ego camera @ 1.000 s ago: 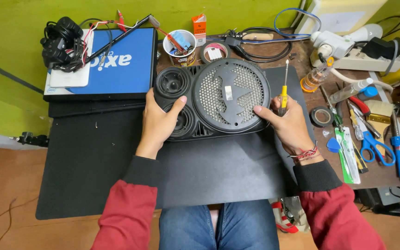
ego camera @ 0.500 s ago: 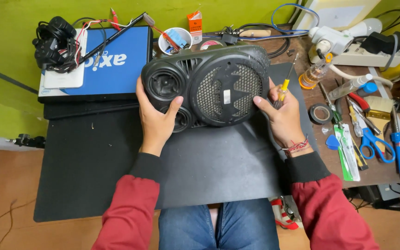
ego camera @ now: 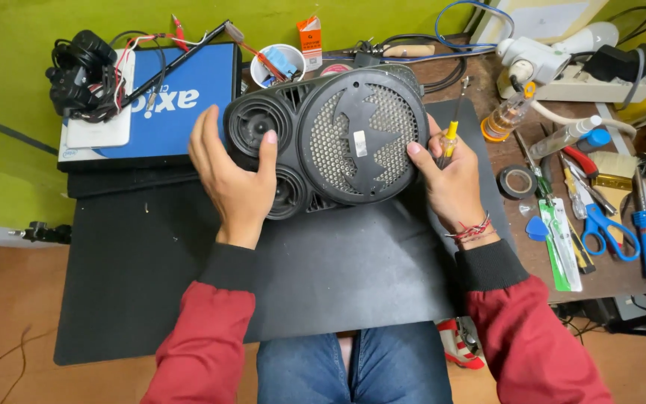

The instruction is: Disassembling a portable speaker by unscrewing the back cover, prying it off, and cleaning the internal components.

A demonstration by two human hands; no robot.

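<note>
the person is holding a black speaker housing [ego camera: 330, 142] up off the black work mat [ego camera: 151, 284], tilting its front toward the camera, so it is sitting over the far middle of the mat, just in front of the blue box [ego camera: 166, 105]. the left hand [ego camera: 232, 179] is grasping the housing's left end, with the thumb lying on the rim of the upper small round speaker and the fingers wrapping behind the edge. the right hand [ego camera: 450, 176] is gripping the right edge of the big round perforated grille, thumb pressing on its rim, and the same hand is also pinching a yellow-handled screwdriver [ego camera: 451, 127] against the palm, its shaft pointing away toward the back of the desk. both hands are clenching firmly rather than resting loose. a red string bracelet [ego camera: 471, 229] is circling the right wrist, and red sleeves with black cuffs are covering both forearms. a tangle of black cables [ego camera: 80, 71] is lying on the far left corner of the blue box. a white cup [ego camera: 278, 63] with small parts is standing behind the housing. to the right, well apart from the hands, a roll of black tape [ego camera: 518, 181], blue-handled scissors [ego camera: 605, 228] and a white power strip [ego camera: 585, 78] are lying on the brown desk [ego camera: 510, 161].
</note>
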